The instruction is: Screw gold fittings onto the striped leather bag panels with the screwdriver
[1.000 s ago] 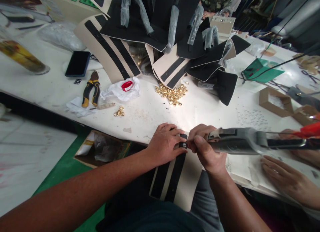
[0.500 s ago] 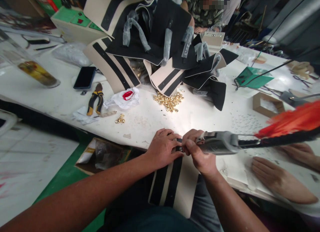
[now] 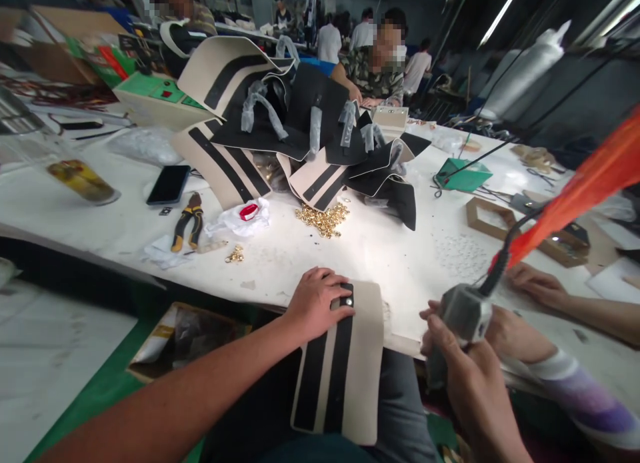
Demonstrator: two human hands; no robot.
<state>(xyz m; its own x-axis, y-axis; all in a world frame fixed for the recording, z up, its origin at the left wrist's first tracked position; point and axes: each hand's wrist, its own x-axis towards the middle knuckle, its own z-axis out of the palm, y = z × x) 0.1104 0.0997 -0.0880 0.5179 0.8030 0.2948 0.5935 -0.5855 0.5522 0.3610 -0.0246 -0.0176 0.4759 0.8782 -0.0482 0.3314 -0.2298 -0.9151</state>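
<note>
A beige panel with two black stripes (image 3: 363, 356) lies across my lap and the table's front edge. Flat on its upper left part is my left hand (image 3: 317, 304), fingers spread beside a round silver stud (image 3: 349, 302) on a black strip end. Off to the right of the panel, my right hand (image 3: 463, 356) is wrapped round a grey power tool (image 3: 465, 313). A black cord and orange cloth (image 3: 575, 203) run up from the tool. Gold metal pieces (image 3: 324, 220) are heaped beyond my left hand.
Striped panels and black pieces with wrapped handles (image 3: 300, 110) are piled at the back. Pliers (image 3: 189, 223), a phone (image 3: 169, 184) and a glass jar (image 3: 83, 176) stand left. Another person's hand (image 3: 515, 336) is right beside my right hand. An open box (image 3: 187, 336) sits below the table.
My right hand has lifted the tool off the panel and moved it right, uncovering the stud. The view has tilted up. The co-worker's near hand is now closer to the tool.
</note>
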